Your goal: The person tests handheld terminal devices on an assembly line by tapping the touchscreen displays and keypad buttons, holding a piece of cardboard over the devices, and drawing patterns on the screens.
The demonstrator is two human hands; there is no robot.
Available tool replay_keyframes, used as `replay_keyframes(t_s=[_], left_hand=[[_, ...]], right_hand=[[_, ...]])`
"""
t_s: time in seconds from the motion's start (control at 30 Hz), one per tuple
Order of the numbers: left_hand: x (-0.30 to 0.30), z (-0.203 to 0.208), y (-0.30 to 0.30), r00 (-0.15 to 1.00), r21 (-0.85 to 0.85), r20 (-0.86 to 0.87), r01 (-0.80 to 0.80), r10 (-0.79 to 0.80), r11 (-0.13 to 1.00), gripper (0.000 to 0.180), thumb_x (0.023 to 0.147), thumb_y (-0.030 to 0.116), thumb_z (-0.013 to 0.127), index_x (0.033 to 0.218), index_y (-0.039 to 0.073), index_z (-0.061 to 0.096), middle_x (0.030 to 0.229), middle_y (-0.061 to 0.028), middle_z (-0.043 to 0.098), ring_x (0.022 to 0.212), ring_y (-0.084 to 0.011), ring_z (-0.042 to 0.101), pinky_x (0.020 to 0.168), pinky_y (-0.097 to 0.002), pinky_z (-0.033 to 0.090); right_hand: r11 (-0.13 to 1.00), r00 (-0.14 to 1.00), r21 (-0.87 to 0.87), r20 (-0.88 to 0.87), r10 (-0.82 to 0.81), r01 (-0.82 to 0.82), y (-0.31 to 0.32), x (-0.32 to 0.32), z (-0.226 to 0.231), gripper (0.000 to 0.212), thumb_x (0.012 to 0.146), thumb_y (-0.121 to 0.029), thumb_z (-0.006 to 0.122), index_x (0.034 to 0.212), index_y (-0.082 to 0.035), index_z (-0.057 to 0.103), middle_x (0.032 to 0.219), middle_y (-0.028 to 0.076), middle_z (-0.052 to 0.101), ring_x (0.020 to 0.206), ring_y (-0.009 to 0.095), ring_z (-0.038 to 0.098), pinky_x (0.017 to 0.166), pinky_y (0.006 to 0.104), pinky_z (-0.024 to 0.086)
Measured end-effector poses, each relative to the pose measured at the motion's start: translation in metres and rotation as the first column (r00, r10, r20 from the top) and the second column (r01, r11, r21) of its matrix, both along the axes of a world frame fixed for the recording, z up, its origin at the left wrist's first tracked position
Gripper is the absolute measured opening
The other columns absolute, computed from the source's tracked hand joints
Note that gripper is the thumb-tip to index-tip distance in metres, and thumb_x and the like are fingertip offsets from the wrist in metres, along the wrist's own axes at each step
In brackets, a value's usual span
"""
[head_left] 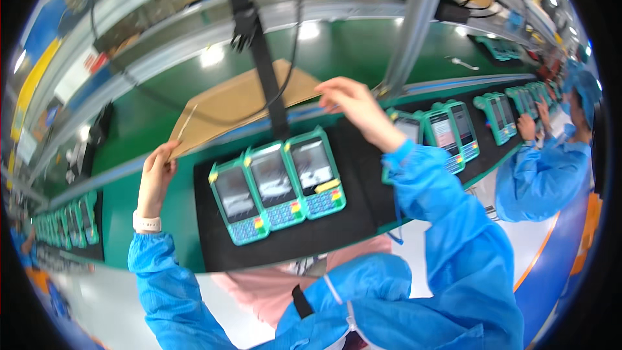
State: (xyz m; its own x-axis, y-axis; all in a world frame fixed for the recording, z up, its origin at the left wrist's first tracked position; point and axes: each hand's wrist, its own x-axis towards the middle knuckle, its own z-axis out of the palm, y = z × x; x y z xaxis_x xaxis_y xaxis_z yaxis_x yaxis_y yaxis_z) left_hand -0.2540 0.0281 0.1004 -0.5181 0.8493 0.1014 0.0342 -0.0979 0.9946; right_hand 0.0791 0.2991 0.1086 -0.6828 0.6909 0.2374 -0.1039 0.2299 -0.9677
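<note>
My left hand [157, 172], with a pale band at the wrist, is raised at the near left corner of a brown cardboard sheet [236, 98]. Its fingers pinch the lower end of a thin pale stick [188, 120]. Loosely curved, with fingers apart, my right hand [355, 105] hovers by the sheet's right end; I see nothing held in it. Between and below my hands, three teal-framed handheld terminals [236, 202] [275, 185] [315, 175] lie side by side, screens and keypads up. Small yellow pieces show on their frames, and a yellow strip lies across the right one.
The terminals lie on a black mat [363, 188] over a green bench. A dark upright post [262, 58] and hanging cable [299, 26] stand before me. More terminals [447, 135] lie to the right, near a co-worker in blue [541, 175]. Another row [68, 225] is far left.
</note>
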Motion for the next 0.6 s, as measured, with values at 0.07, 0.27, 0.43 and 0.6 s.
replay_keyframes(t_s=[0.07, 0.27, 0.43, 0.6], left_hand=[[0.036, 0.008, -0.015, 0.994, -0.040, 0.101, -0.038, 0.042, 0.998, 0.033, 0.098, 0.014, 0.044, 0.122, -0.004, 0.058, 0.094, 0.0008, 0.059, 0.072, -0.0037, 0.045, 0.066, -0.0170, 0.040], [0.089, 0.041, -0.077, 0.951, -0.003, 0.304, 0.055, -0.052, 0.998, 0.041, 0.094, 0.019, 0.044, 0.124, -0.007, 0.055, 0.076, 0.0039, 0.047, 0.065, -0.0030, 0.040, 0.059, -0.0174, 0.035], [0.099, 0.051, -0.093, 0.898, 0.132, 0.406, 0.127, -0.170, 0.983, 0.042, 0.097, 0.021, 0.042, 0.127, -0.006, 0.052, 0.069, 0.0055, 0.039, 0.061, -0.0039, 0.035, 0.055, -0.0180, 0.031], [0.102, 0.055, -0.100, 0.887, 0.182, 0.396, 0.178, -0.238, 0.967, 0.039, 0.101, 0.020, 0.039, 0.130, -0.005, 0.047, 0.067, 0.0048, 0.038, 0.060, -0.0047, 0.036, 0.053, -0.0180, 0.032]], right_hand=[[0.999, 0.999, 0.036, 0.019, -0.037, 0.036, -0.026, 0.029, 0.007, 0.023, 0.095, -0.017, 0.056, 0.111, -0.004, 0.063, 0.092, 0.006, 0.068, 0.086, 0.013, 0.063, 0.076, 0.0239, 0.047], [0.967, 0.988, 0.216, -0.095, -0.118, 0.137, -0.086, 0.089, 0.024, 0.022, 0.092, -0.007, 0.060, 0.112, 0.001, 0.063, 0.098, 0.008, 0.069, 0.093, 0.014, 0.066, 0.077, 0.0228, 0.047], [0.936, 0.965, 0.244, -0.132, -0.226, 0.252, -0.103, 0.114, 0.043, 0.020, 0.093, -0.009, 0.060, 0.109, 0.001, 0.065, 0.085, 0.008, 0.070, 0.085, 0.013, 0.066, 0.076, 0.0219, 0.047], [0.937, 0.968, 0.266, -0.167, -0.188, 0.227, -0.107, 0.121, 0.051, 0.020, 0.093, -0.010, 0.059, 0.109, 0.001, 0.065, 0.083, 0.008, 0.070, 0.083, 0.013, 0.066, 0.077, 0.0246, 0.048]])
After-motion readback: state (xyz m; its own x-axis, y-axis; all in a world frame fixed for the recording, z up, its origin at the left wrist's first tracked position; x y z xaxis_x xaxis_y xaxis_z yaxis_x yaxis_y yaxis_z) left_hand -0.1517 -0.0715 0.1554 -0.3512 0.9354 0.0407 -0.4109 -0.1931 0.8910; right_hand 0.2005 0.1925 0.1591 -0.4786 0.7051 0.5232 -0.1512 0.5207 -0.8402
